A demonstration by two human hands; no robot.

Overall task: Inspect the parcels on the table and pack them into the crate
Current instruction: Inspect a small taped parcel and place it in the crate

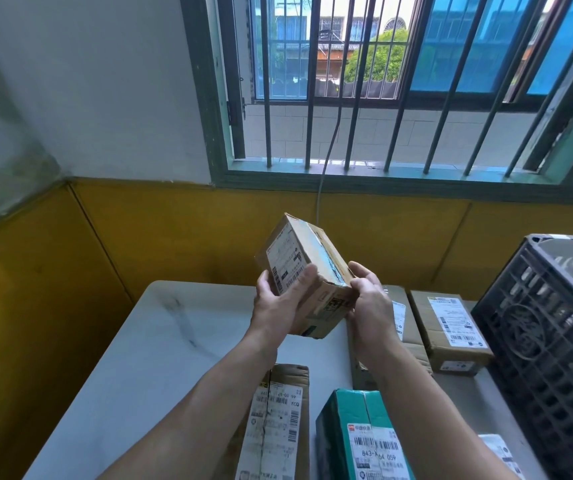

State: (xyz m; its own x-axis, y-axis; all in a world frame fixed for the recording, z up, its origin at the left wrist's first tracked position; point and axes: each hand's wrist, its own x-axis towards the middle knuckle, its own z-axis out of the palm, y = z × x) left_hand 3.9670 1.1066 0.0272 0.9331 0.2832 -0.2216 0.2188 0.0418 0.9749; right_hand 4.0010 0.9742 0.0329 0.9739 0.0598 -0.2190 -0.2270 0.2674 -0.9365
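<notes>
The small cardboard parcel [299, 261] is held up in the centre of the frame, clear of the white table [160, 341] and tilted, so that its shipping label and taped seam face the camera, a pose that fits inspecting it rather than packing it yet. The left hand [274, 303] cups its lower left side with the thumb curled over the label face, while the right hand [370, 303] grips the lower right corner with fingers wrapped behind; supported from both sides like this, the box could be turned without slipping. The black plastic crate [538, 341] stands at the right edge, within easy reach. Waiting on the table are a brown box [448, 327] just beside the crate, a long brown parcel [278, 420] and a green parcel [354, 431] at the bottom
</notes>
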